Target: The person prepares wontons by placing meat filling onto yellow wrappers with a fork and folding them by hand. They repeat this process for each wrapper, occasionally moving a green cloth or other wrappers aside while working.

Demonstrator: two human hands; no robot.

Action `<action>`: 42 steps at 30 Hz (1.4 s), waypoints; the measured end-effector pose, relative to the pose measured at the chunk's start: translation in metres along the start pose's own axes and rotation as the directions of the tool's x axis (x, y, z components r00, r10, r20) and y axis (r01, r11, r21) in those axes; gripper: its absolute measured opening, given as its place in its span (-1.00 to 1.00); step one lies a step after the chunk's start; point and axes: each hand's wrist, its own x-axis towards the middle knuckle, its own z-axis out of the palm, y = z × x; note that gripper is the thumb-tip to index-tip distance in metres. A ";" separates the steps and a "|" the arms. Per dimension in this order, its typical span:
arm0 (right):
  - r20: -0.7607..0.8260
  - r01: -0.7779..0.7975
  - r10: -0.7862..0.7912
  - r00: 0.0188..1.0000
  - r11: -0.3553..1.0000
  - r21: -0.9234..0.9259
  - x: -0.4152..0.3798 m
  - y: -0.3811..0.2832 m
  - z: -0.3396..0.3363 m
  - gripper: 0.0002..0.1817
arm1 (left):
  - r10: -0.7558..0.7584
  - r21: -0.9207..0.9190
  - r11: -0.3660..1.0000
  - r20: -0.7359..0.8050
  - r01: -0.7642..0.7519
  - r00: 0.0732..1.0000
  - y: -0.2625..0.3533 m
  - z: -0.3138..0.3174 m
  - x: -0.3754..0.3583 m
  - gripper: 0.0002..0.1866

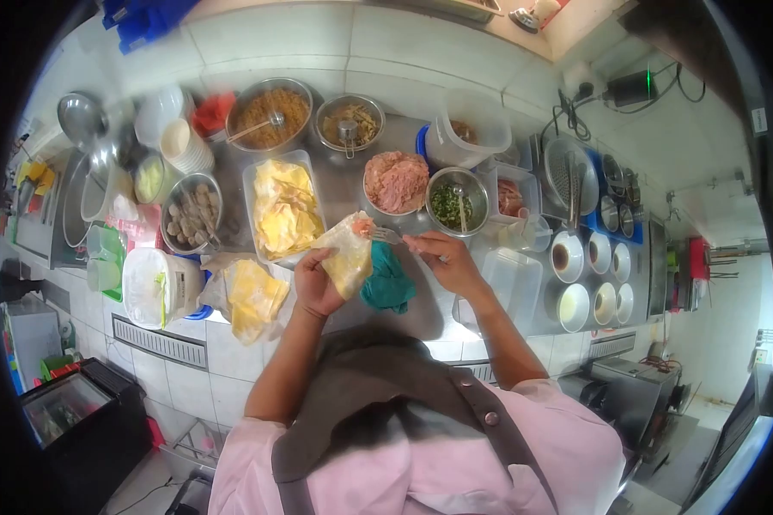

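Two grips at once: holding the wrapper [345, 262] in the left hand [319, 287] beside the teal cloth [390, 283], pinching the fork [387, 235] in the right hand [448, 262], ideally pressing the pink filling [363, 227] lightly

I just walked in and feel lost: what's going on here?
A person's left hand holds a pale yellow sheet with a pink lump near its far edge. The right hand holds a fork, its tines at that lump. Beyond stands a bowl of pink mince; more yellow sheets fill a tub to the left.
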 end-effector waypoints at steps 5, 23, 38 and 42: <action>-0.006 -0.011 0.012 1.000 0.999 0.041 -0.004 0.000 -0.005 -0.37 | 0.050 0.022 0.998 0.042 -0.051 0.998 0.003 0.012 -0.007 -0.35; -0.089 0.140 -0.176 0.980 0.938 -0.317 -0.002 -0.014 0.049 -0.63 | 0.231 0.311 0.925 0.002 -0.220 0.973 0.006 0.026 -0.012 -0.41; -0.031 -0.128 0.126 0.992 0.989 -0.074 -0.014 0.002 0.058 -0.67 | 0.625 0.694 0.673 -0.348 -0.257 0.699 0.015 -0.011 -0.023 -0.60; -0.029 -0.301 0.307 0.951 0.946 0.118 0.009 0.012 0.077 -0.60 | 0.566 0.838 0.542 -0.304 -0.067 0.766 0.018 -0.019 -0.037 -0.63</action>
